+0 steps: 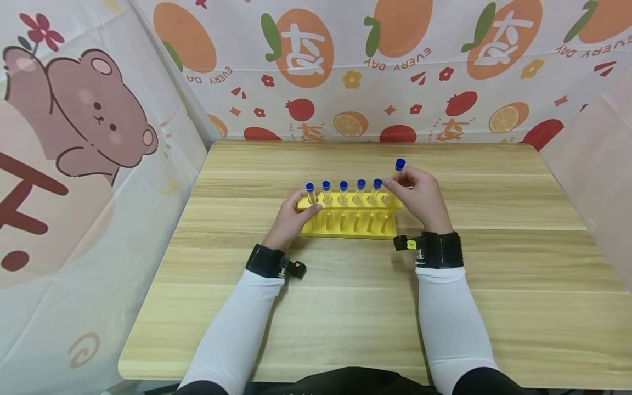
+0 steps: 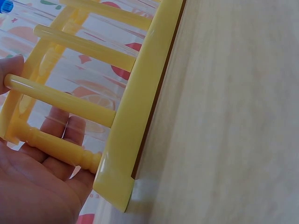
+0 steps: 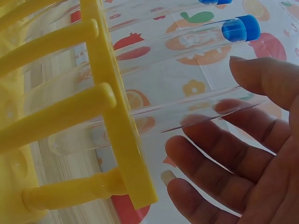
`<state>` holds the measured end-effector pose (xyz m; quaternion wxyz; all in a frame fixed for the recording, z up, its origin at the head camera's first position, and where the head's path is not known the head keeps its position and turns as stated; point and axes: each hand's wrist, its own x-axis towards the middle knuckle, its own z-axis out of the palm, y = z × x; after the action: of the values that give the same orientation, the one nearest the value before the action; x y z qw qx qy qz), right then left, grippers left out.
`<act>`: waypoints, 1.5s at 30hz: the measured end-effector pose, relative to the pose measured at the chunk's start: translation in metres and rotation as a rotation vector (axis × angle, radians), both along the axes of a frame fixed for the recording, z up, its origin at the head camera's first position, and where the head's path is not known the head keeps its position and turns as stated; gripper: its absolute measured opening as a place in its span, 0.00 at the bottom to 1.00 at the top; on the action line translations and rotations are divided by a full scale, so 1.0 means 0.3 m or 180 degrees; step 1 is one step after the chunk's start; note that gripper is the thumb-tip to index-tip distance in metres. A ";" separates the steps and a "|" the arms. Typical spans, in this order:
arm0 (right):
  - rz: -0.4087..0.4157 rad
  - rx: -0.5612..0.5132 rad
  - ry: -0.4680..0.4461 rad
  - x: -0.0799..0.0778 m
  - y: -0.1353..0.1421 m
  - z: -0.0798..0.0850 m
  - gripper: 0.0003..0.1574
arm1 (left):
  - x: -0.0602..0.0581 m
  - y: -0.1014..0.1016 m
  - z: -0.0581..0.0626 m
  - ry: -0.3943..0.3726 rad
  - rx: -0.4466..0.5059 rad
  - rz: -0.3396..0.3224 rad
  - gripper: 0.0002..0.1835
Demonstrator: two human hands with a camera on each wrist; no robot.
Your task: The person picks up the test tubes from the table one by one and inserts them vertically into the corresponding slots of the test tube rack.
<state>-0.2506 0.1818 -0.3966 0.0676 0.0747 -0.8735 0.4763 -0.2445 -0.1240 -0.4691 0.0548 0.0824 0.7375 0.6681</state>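
Note:
A yellow test tube rack (image 1: 348, 203) stands on the table, with several clear test tubes (image 1: 359, 193) with blue caps upright in a row. My left hand (image 1: 291, 219) grips its left end, thumb at the front of the top plate and fingers behind, around the end post (image 2: 60, 145). At the right end, my right hand (image 1: 421, 198) holds another tube (image 3: 177, 114) near its top, fingers against its side. That tube leans slightly right, its blue cap (image 1: 400, 163) above my fingers. Its lower part passes through the top plate (image 3: 119, 116) in the right wrist view.
The wooden table (image 1: 345, 307) reaches back to a fruit-print cloth (image 1: 345, 82). A bear-print cloth (image 1: 99, 120) hangs along the left side. Close by the held tube stands a neighbouring capped tube (image 3: 240, 29).

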 end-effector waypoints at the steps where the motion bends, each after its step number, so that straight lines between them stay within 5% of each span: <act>1: 0.0003 0.0019 -0.0015 0.000 0.000 0.001 0.27 | 0.001 0.000 0.000 0.0007 -0.0002 0.0002 0.22; 45: 0.0267 0.0122 -0.0183 0.002 0.001 -0.006 0.17 | -0.001 0.002 -0.006 0.0016 0.0031 0.0003 0.21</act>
<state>-0.2499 0.1821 -0.3984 0.0211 0.0988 -0.8802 0.4638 -0.2449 -0.1235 -0.4708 0.0522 0.0840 0.7344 0.6715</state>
